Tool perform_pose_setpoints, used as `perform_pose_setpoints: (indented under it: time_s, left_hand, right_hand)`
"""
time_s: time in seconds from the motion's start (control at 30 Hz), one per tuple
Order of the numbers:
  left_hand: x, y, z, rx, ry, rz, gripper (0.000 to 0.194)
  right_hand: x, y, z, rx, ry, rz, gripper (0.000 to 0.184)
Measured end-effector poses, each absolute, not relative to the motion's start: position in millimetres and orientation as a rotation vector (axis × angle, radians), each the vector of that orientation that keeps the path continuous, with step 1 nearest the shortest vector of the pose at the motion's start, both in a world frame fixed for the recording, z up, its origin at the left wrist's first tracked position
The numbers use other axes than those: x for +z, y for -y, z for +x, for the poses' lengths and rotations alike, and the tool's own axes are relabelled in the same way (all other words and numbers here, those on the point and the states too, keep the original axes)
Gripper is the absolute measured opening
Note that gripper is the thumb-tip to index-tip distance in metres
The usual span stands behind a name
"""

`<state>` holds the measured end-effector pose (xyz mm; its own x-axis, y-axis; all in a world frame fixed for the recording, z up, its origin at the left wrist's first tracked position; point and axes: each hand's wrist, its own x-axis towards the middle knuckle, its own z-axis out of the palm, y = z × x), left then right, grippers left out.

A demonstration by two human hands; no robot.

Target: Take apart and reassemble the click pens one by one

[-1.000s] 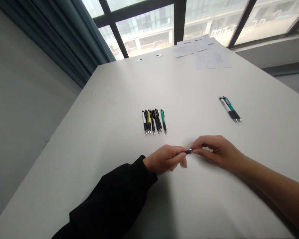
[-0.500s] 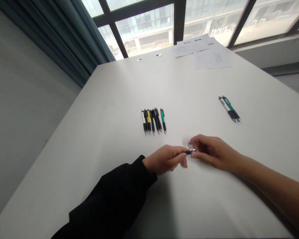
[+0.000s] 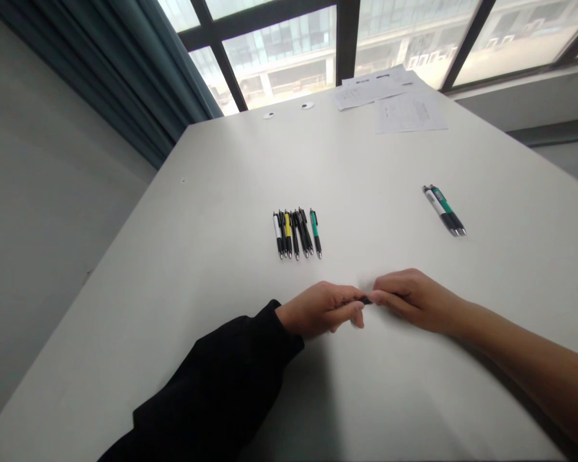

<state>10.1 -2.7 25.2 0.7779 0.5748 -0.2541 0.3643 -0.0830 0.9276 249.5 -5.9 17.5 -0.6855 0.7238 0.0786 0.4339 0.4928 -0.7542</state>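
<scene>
My left hand (image 3: 318,309) and my right hand (image 3: 411,299) meet over the white table, fingertips almost touching. Pinched between them is a small black pen section (image 3: 365,299), mostly hidden by my fingers. A row of several retractable pens (image 3: 296,234) with black, white, yellow and green barrels lies just beyond my left hand. Further right, a small group of pens (image 3: 444,210), white and green among them, lies apart from my hands.
Sheets of printed paper (image 3: 395,96) and a pair of round white grommets (image 3: 307,106) sit at the table's far end. Beyond are large windows and a teal curtain (image 3: 125,70). The table's left edge (image 3: 106,276) drops to a grey floor.
My right hand has closed in leftward over the metal tip of the black pen section, which now barely shows. My left hand has hardly moved.
</scene>
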Motion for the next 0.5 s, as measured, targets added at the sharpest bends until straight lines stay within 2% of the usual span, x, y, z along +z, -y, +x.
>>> perform_pose_setpoints:
  time_s: [0.07, 0.2, 0.37, 0.5]
  left_hand:
    - [24.2, 2.7, 9.9, 0.212, -0.745, 1.694, 0.026]
    - [24.3, 2.3, 9.9, 0.214, -0.76, 1.685, 0.025]
    - [24.0, 2.7, 10.4, 0.206, -0.752, 1.679, 0.022]
    - [21.9, 2.7, 9.9, 0.219, -0.761, 1.675, 0.022]
  right_hand:
    - [16.6, 5.4, 249.8, 1.04, 2.36, -0.976, 0.044]
    - [16.3, 5.9, 250.3, 1.096, 2.283, -1.032, 0.028]
    - [15.8, 5.6, 250.1, 1.027, 2.41, -1.019, 0.047]
    - [17.2, 6.4, 249.7, 1.046, 2.353, -1.05, 0.034]
